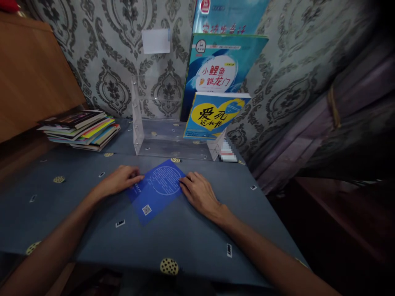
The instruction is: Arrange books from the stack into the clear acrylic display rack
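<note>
A flat blue card [163,195] lies turned at an angle on the cloth-covered table. It carries white print inside a circle and a QR code near its front corner. My left hand [121,180] holds its left edge, thumb pointing inward over it and fingers curled. At the right corner, my right hand [199,191] has its fingertips closed on the card's edge. Just behind the card stands a clear acrylic rack [138,119]. On the rack's right side sits a blue and yellow book [216,117], with a teal book [225,61] behind it and another blue book [231,14] higher up.
A stack of books and booklets [83,128] lies at the back left, beside a brown wooden panel [37,74]. Patterned wall covering rises behind the rack. A curtain [296,135] hangs at the right, past the table's edge. A small blurred item [227,151] lies by the rack.
</note>
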Demonstrator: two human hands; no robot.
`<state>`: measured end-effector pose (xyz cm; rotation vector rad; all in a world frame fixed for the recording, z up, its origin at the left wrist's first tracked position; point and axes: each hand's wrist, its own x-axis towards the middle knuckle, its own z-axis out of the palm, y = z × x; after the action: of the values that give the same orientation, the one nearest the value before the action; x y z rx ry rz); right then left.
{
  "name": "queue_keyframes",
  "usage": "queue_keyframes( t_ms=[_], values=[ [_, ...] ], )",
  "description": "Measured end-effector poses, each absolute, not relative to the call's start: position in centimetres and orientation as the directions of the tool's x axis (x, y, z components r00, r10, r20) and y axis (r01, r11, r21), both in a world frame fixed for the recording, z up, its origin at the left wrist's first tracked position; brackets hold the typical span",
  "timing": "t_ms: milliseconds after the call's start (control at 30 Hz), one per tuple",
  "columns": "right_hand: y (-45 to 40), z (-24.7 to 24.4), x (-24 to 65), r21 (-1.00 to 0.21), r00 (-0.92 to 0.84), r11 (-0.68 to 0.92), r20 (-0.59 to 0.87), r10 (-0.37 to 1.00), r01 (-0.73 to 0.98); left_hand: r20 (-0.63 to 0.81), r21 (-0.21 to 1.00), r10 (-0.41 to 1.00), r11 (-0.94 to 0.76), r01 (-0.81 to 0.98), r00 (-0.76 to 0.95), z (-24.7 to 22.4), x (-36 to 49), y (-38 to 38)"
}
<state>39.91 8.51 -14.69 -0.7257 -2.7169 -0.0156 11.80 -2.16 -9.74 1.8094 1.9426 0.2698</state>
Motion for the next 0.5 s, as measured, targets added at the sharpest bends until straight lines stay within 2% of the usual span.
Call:
queue_keyframes(
  t_ms=[100,167,200,267,367,433,500],
  values=[
    [8.7,-14.7,39.8,-0.13,-0.82,0.88,0.322,0.473,0.457,-0.377,0.677,0.904,0.119,0.727,0.203,-9.7,12.1,-2.3],
    [8.8,-14.6,39.6,-0.158,-0.823,0.885,0.326,0.465,0.438,-0.438,0.734,0.843,0.135,0.665,0.313,-9.8,12.6,-2.4],
    [8.7,-14.5,39.6,-0.162,-0.826,0.887,0.322,0.462,0.433,-0.425,0.735,0.846,0.114,0.669,0.323,-9.9,12.8,-2.4],
    [8.5,-14.2,39.5,-0.151,-0.835,0.884,0.29,0.467,0.442,-0.304,0.667,0.925,0.038,0.744,0.226,-9.9,13.1,-2.4],
    [7.7,-13.4,39.4,-0.109,-0.823,0.849,0.209,0.529,0.518,-0.035,0.461,0.999,0.04,0.887,-0.027,-10.0,13.0,-2.2],
    [6.9,-12.9,39.5,-0.079,-0.797,0.813,0.163,0.582,0.578,0.024,0.384,0.993,0.096,0.918,-0.114,-10.1,12.8,-2.2],
    [6.3,-12.5,39.4,-0.055,-0.777,0.787,0.13,0.616,0.615,0.008,0.376,0.992,0.117,0.919,-0.13,-10.1,12.7,-2.2]
  ],
)
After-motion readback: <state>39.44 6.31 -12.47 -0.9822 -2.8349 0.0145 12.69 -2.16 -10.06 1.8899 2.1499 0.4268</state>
